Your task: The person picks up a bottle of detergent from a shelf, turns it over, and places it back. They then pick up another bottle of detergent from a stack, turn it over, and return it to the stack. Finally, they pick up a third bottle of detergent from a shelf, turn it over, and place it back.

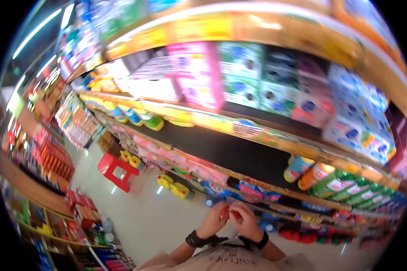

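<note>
My left hand [212, 220] and my right hand [246, 220] are close together in front of my chest, their fingertips nearly touching. Fingers on both hands are curled closed around a small red thing [224, 212], which shows in bits between them. Its kind is too small and blurred to make out. Beyond the hands run the lower shelves, with blue and pink packs [257, 191] nearest to my fingers.
Shelves with boxed tissue packs [241, 74] rise ahead. Green bottles [343, 185] stand at the right of a dark shelf [239, 149]. On the floor are a red plastic stool [105, 166] and yellow jugs [181, 190]. More stocked shelving [36, 217] lines the left.
</note>
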`<state>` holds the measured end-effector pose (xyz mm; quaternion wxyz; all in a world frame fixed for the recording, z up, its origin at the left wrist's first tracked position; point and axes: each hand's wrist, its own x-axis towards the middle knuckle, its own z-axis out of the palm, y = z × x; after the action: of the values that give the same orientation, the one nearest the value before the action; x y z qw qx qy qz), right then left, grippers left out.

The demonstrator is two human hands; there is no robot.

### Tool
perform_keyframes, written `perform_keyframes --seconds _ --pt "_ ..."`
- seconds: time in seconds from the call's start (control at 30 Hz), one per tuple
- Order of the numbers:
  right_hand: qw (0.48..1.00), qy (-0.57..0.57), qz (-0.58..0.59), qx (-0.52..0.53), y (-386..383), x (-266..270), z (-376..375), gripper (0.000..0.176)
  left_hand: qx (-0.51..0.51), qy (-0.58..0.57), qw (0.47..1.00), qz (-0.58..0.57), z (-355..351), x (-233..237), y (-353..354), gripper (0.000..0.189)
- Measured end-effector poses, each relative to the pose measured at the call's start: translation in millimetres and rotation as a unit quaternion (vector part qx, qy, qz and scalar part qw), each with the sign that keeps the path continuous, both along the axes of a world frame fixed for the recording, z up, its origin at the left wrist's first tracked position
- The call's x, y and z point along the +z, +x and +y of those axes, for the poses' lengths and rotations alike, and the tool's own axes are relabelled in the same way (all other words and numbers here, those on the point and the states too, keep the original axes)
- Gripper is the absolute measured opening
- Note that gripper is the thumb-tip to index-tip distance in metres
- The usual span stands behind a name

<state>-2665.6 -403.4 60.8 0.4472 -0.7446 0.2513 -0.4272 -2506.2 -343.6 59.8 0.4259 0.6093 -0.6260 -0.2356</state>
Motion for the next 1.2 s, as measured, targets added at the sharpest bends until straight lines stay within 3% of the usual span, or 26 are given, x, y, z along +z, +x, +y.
perform_keyframes --seconds 0.1,0.17,0.23,0.3,0.43,0.5,0.83,0.93,1.03,1.07,1.2 --pt "0.999 0.028 0.04 -0.002 12.5 -25.4 28.5 0.013 0.021 0.019 0.999 0.038 45.4 -27.6 24.0 0.032" --pt "0.989 0.123 0.085 0.02 14.7 -48.9 45.1 0.013 0.067 0.023 0.994 0.08 68.1 -34.7 30.8 0.027" --pt "0.977 0.152 0.144 0.034 31.3 -25.9 60.6 0.009 0.102 0.011 0.989 0.104 90.3 -43.3 37.0 0.023" --pt "0.975 0.154 0.146 0.067 46.5 -38.2 69.3 0.009 0.128 -0.019 0.986 0.104 107.2 -45.2 45.1 0.022" --pt "0.976 0.053 0.168 0.13 91.6 -50.9 85.6 0.011 0.165 -0.043 0.982 0.08 146.4 -26.4 64.0 0.027" --pt "0.973 0.075 0.149 0.16 123.0 -42.6 103.8 0.013 0.2 -0.027 0.976 0.075 175.3 -24.4 78.7 0.027" --pt "0.867 0.031 0.17 0.468 227.9 -50.2 179.1 0.02 0.462 0.001 0.884 0.079 316.0 -39.7 125.4 0.027" --pt "0.844 0.002 0.175 0.506 246.4 -61.4 187.6 0.02 0.489 0.025 0.867 0.094 329.2 -42.4 121.2 0.029" --pt "0.809 0.091 0.231 0.533 269.8 -49.7 194.5 0.018 0.475 0.051 0.87 0.125 329.7 -39.0 125.1 0.03" --pt "0.805 0.086 0.226 0.542 281.8 -48.5 195.6 0.018 0.473 0.03 0.874 0.106 330.4 -39.4 133.1 0.031" --pt "0.797 0.089 0.208 0.56 335.4 -76.2 193.4 0.016 0.507 0.128 0.852 -0.007 340.6 -51.9 181.5 0.031"
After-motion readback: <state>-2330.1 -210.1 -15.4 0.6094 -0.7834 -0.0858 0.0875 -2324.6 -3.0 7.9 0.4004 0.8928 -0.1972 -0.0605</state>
